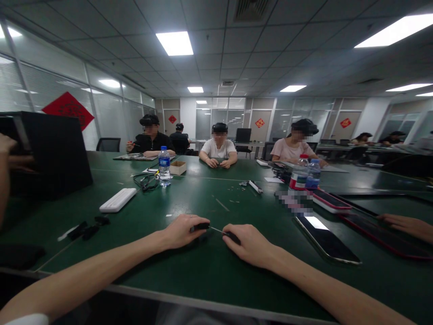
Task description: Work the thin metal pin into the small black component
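My left hand (181, 232) is closed around a small black piece (202, 226), whose exact kind I cannot make out. My right hand (250, 243) grips a screwdriver (233, 237) by its dark handle. The thin metal shaft points left, and its tip meets or lies very near the black piece. Both hands rest low over the green table (189, 275), a short gap apart. Fingers cover much of what each hand holds.
A smartphone (328, 239) lies right of my right hand, near another person's hand (409, 225). Left of centre are a white rectangular device (118, 200) and small black pieces (88, 229). Water bottles (164, 167) and cables (146, 181) stand farther back. People sit opposite.
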### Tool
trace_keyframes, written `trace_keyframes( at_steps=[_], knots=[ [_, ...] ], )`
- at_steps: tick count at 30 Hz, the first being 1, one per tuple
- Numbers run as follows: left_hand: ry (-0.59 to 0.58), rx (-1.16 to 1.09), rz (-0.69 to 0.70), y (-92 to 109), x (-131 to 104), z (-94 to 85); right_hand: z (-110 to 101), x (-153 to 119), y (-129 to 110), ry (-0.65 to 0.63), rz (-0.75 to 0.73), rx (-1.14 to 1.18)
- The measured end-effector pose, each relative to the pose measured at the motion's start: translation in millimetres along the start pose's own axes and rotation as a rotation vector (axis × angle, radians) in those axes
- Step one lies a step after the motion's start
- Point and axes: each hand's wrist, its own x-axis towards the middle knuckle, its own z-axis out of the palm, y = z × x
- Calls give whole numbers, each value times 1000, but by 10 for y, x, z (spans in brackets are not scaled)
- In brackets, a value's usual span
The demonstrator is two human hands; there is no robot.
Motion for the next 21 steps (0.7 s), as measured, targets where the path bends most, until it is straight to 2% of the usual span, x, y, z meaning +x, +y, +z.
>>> trace_keyframes(
  at_steps=[21],
  knots=[
    [7,7,6,-12,-11,1,-31,3,-24,-21,-7,25]
  ],
)
